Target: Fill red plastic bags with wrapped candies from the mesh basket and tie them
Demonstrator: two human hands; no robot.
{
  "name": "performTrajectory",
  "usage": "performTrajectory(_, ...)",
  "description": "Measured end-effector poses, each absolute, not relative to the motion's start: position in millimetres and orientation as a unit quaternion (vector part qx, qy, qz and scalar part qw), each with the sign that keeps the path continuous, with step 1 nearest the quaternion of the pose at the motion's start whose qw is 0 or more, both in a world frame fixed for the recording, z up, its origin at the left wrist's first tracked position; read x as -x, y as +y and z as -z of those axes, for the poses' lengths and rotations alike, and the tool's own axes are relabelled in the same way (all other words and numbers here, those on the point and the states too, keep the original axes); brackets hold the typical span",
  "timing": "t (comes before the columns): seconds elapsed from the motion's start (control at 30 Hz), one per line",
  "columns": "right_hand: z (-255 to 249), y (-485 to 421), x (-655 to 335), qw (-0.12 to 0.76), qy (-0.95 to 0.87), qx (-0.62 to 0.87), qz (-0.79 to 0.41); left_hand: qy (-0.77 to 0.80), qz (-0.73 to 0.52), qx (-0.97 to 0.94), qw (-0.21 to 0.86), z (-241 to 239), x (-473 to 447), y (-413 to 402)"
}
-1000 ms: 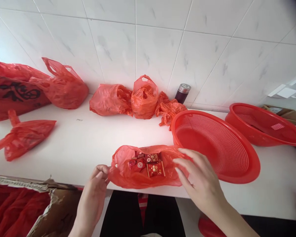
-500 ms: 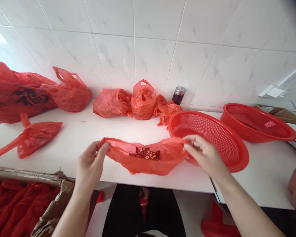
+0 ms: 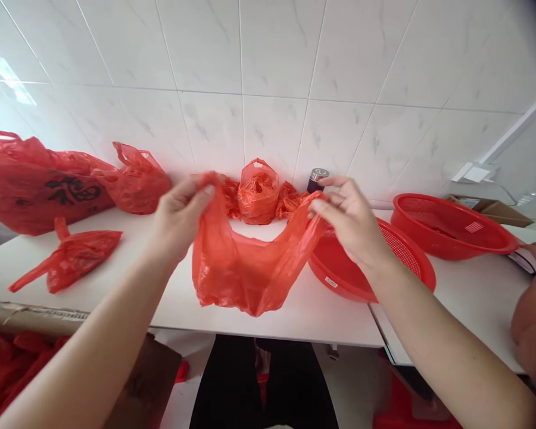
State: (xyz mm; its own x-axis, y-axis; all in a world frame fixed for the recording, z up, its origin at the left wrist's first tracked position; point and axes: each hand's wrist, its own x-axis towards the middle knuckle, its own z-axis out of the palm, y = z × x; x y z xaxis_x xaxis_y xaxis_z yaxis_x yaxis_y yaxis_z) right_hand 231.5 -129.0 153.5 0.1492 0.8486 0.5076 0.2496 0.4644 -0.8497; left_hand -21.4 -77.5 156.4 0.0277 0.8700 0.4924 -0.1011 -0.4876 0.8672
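Two hands, one bag slung between them

Our left hand pinches one upper end of the red bag between thumb and fingers. Our right hand nips the opposite end with thumb and forefinger, its other fingers loosely raised. The bag hangs below our fingers, its long axis running side to side and its top edge dipping in the middle. Neither hand is nearer, since each has hold of an end.

Beneath it lies the near part of the white table. We cannot tell whether the bag's bottom touches the tabletop, nor what is inside.

Just to our right stands the near basket, partly behind our right hand; the far basket sits beyond it. Ahead, near the tiled wall, we see an upright bag and a bottle partly hidden by our right hand. To our left lies a small knotted bag, with a big bag bearing dark writing behind it. A cardboard box is low at our left, and another person shows at the right edge.
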Motion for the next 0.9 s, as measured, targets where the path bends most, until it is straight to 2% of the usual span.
performTrajectory(0.1,-160.2,-123.2,-232.6,0.583,-0.617,0.457,-0.265,0.327,-0.568,-0.621,0.431,-158.3,33.8,-70.6)
performTrajectory(0.2,-167.9,-118.3,-231.0,0.593,-0.613,0.451,-0.261,0.308,-0.582,-0.618,0.429,-164.4,42.3,-68.9)
performTrajectory(0.37,-192.6,-112.0,-218.2,0.522,-0.692,0.433,-0.247,0.258,-0.519,-0.649,0.493,-178.7,34.9,-67.2)
performTrajectory(0.5,-213.1,-102.5,-194.8,0.439,-0.756,0.394,-0.282,0.289,-0.339,-0.690,0.571,-182.3,18.7,-59.4)
performTrajectory(0.63,-215.1,-87.4,-169.3,0.406,-0.783,0.354,-0.313,0.330,-0.191,-0.739,0.556,-171.6,2.1,-51.2)
performTrajectory(0.8,-185.5,-74.2,-169.7,0.425,-0.773,0.382,-0.275,0.385,-0.245,-0.681,0.573,-155.2,0.8,-43.9)
performTrajectory(0.9,-160.3,-71.2,-181.6,0.397,-0.771,0.416,-0.275,0.396,-0.273,-0.656,0.582,-149.9,6.8,-41.1)
